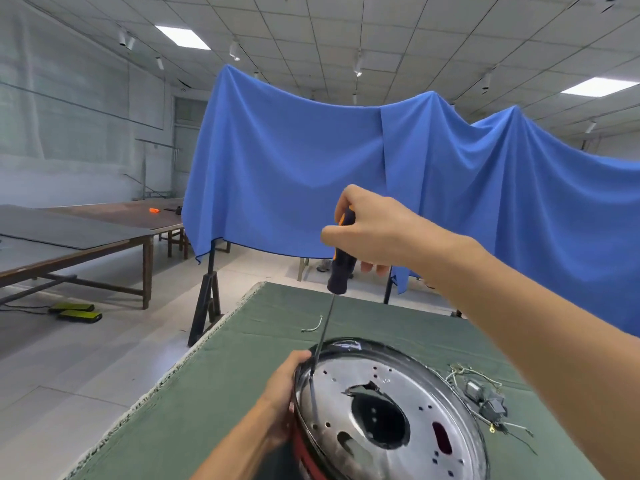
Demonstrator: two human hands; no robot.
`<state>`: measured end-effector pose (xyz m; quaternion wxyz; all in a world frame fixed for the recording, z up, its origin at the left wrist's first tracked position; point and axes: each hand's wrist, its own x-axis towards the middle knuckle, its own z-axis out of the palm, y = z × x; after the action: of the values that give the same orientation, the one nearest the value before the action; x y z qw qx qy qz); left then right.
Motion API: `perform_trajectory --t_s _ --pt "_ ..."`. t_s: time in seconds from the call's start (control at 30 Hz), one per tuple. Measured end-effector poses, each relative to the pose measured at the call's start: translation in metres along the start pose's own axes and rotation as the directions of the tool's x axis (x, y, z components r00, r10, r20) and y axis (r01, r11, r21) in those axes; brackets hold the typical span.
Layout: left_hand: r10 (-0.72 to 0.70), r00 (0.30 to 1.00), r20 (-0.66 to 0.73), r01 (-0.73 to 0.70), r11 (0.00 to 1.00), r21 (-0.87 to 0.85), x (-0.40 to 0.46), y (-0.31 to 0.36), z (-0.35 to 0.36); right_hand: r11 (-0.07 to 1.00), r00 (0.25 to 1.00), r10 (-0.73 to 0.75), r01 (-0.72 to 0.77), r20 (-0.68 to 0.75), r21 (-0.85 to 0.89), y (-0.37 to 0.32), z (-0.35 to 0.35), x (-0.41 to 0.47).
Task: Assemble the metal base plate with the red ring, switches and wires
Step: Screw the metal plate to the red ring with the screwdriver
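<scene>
A screwdriver meets a metal base plate on a green-covered table.

The right hand (372, 230) grips one dark, orange-trimmed screwdriver (341, 258), its tip on the plate's far-left edge; the left hand (285, 393) holds that rim. The single shiny, round metal base plate (391, 410), pierced with small holes around a dark central opening, sits near-centre on the table (214, 382) over one red ring (304, 452). One tangle of switches and wires (485, 400) lies to its right; one loose wire (313, 325) lies beyond.

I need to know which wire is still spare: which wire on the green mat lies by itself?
The short curved wire at the mat's far edge, left of the screwdriver shaft; the others are tangled with the switches right of the plate.
</scene>
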<state>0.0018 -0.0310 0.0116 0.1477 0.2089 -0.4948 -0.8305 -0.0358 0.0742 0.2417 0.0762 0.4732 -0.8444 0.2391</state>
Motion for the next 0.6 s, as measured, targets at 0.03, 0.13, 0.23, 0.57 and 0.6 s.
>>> perform_trajectory --t_s 0.03,0.13,0.23,0.57,0.6 --pt "-0.017 1.000 -0.001 0.017 1.000 0.025 -0.001 -0.002 0.001 1.000 1.000 0.008 -0.008 0.023 0.023 0.002 0.001 0.000" --pt "-0.052 0.998 0.045 0.049 0.997 0.067 0.001 -0.007 0.004 0.999 0.998 -0.021 0.019 -0.053 -0.032 0.004 0.004 0.003" --pt "-0.060 0.995 0.086 0.052 0.994 0.094 0.002 -0.011 0.005 0.962 0.984 -0.002 -0.047 -0.178 -0.270 0.005 0.007 0.005" --pt "-0.054 0.999 0.006 0.050 0.960 0.274 0.008 -0.007 -0.005 0.930 0.987 0.026 -0.081 -0.157 -0.359 0.010 0.006 0.007" --pt "-0.059 0.998 -0.005 0.057 0.952 0.301 0.009 -0.007 -0.006 0.936 0.991 0.055 -0.092 -0.119 -0.340 0.011 0.005 0.007"
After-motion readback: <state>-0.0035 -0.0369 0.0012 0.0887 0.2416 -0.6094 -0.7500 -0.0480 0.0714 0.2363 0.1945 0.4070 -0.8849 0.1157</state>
